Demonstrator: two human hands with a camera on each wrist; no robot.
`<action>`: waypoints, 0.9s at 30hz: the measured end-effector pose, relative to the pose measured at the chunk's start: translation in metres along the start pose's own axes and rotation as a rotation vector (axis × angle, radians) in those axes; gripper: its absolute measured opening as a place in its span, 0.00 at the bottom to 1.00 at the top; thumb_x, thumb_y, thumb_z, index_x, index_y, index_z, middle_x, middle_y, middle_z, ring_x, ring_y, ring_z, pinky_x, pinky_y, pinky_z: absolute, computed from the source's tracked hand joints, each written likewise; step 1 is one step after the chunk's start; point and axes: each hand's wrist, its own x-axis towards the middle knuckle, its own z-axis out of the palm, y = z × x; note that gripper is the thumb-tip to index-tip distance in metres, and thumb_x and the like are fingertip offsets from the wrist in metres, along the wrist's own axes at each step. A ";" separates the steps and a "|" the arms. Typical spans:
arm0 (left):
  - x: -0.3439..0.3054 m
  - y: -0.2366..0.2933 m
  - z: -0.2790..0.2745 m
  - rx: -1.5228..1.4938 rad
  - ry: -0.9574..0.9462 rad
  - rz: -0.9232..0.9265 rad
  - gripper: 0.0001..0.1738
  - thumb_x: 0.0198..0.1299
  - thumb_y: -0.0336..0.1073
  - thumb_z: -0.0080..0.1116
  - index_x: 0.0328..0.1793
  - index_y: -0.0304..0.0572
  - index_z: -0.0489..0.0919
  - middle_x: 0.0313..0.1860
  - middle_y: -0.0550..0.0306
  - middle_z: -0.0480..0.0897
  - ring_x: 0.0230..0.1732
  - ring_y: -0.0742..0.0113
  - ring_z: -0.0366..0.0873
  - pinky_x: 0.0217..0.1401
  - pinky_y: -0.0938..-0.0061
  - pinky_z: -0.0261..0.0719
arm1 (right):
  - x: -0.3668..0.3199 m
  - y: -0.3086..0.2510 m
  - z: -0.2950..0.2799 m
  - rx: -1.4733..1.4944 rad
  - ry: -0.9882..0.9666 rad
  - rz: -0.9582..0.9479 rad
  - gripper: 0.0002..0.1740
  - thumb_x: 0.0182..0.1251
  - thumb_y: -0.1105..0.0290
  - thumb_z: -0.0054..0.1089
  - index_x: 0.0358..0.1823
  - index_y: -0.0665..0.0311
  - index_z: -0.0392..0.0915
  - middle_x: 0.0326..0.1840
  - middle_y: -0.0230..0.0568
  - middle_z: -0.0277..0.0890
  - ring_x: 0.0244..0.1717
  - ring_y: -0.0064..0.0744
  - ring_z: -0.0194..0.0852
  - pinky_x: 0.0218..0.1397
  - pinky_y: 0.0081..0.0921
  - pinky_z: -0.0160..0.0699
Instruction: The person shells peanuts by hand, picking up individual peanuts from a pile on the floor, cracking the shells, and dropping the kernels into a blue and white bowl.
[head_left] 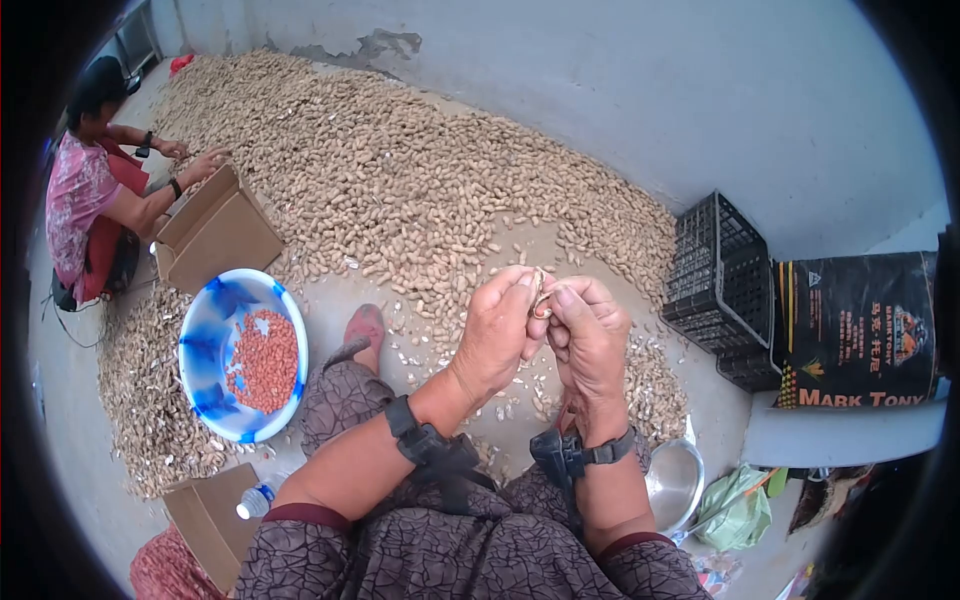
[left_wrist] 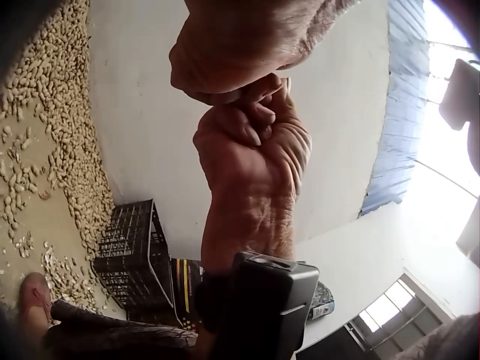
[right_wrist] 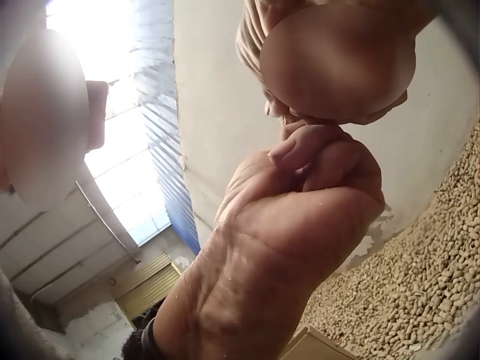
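Note:
In the head view, both hands meet at the middle over the floor. The left hand (head_left: 490, 330) pinches one side of a cracked peanut (head_left: 541, 303), its pale shell parted and a reddish bit showing inside. From the other side, thumb and fingers of the right hand (head_left: 592, 335) grip the same peanut. Both wrist views show the hands fingertip to fingertip, with the curled fingers hiding the peanut. A blue-and-white basin (head_left: 197, 375) stands to the left and holds many shelled reddish peanuts (head_left: 266, 365).
A big heap of unshelled peanuts (head_left: 390, 170) spreads along the wall. Empty shells (head_left: 655, 390) litter the floor. At right are a black crate (head_left: 715, 270), a printed black sack (head_left: 855, 330) and a metal bowl (head_left: 675, 480). Another person (head_left: 95, 200) squats by a cardboard box (head_left: 225, 240).

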 end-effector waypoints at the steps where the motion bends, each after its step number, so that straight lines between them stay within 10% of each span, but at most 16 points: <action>1: 0.001 0.001 -0.002 -0.089 -0.033 -0.064 0.10 0.62 0.34 0.39 0.36 0.36 0.71 0.20 0.64 0.69 0.15 0.80 0.63 0.10 0.87 0.58 | 0.001 0.001 -0.003 -0.045 -0.010 -0.017 0.04 0.60 0.75 0.52 0.30 0.69 0.73 0.22 0.34 0.73 0.18 0.12 0.63 0.18 0.10 0.59; 15: 0.001 0.005 -0.017 0.054 -0.101 -0.399 0.11 0.60 0.34 0.40 0.30 0.36 0.71 0.18 0.61 0.70 0.14 0.77 0.65 0.11 0.86 0.57 | -0.005 -0.013 -0.012 -1.145 -0.334 -0.720 0.07 0.48 0.78 0.63 0.24 0.68 0.72 0.18 0.36 0.73 0.16 0.16 0.68 0.18 0.17 0.66; 27: -0.002 0.007 -0.011 -0.101 -0.098 -0.466 0.12 0.63 0.39 0.44 0.33 0.39 0.71 0.15 0.65 0.68 0.10 0.82 0.59 0.08 0.90 0.50 | -0.008 -0.021 -0.012 -0.230 -0.089 -0.023 0.06 0.58 0.72 0.54 0.31 0.68 0.74 0.21 0.32 0.74 0.16 0.11 0.61 0.17 0.07 0.57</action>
